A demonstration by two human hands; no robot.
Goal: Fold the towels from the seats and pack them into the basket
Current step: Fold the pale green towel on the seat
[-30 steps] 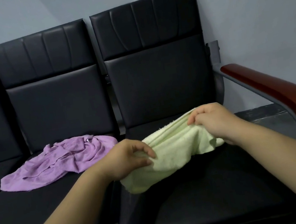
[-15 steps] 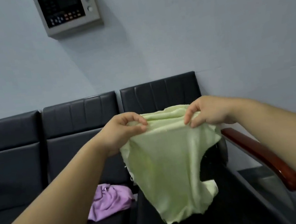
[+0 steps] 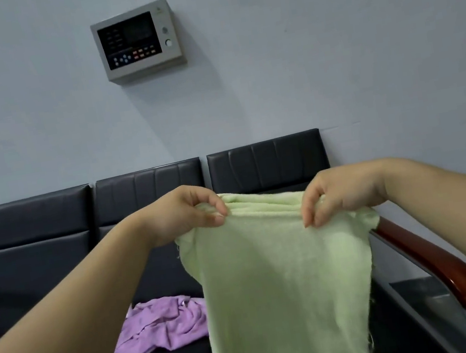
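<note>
Green towel [image 3: 276,285]: held up in the air in front of the seats, hanging from its top edge. The lower end runs out of the bottom of the view. The top edge is bunched into several ridges between the two hands.
Left hand [image 3: 182,211]: pinches the top edge near the left corner, thumb and fingers curled onto the cloth.
Right hand [image 3: 341,192]: pinches the top edge near the right corner, fingertips pointing down over the cloth. A small flap of towel sticks out beyond it to the right.
Purple towel [image 3: 160,325]: lies crumpled on the middle seat, below the left forearm, not folded.
Seats [image 3: 43,237]: a row of black padded seats against the wall.
Armrest [image 3: 434,263]: wooden, at the right end of the row, just beside the hanging towel's right edge.
Basket: not in view.
Step in hand: judged to be the opening-out of the green towel before its first fold. No finished fold shows.
Next move: calls for the hands to draw apart until the top edge is straight. The corners must then be matched, in the air or flat on a seat.
Progress: judged early, with one towel in hand, one on the seat and none seen packed.
Risk: a bunched edge would likely give a crooked fold.
</note>
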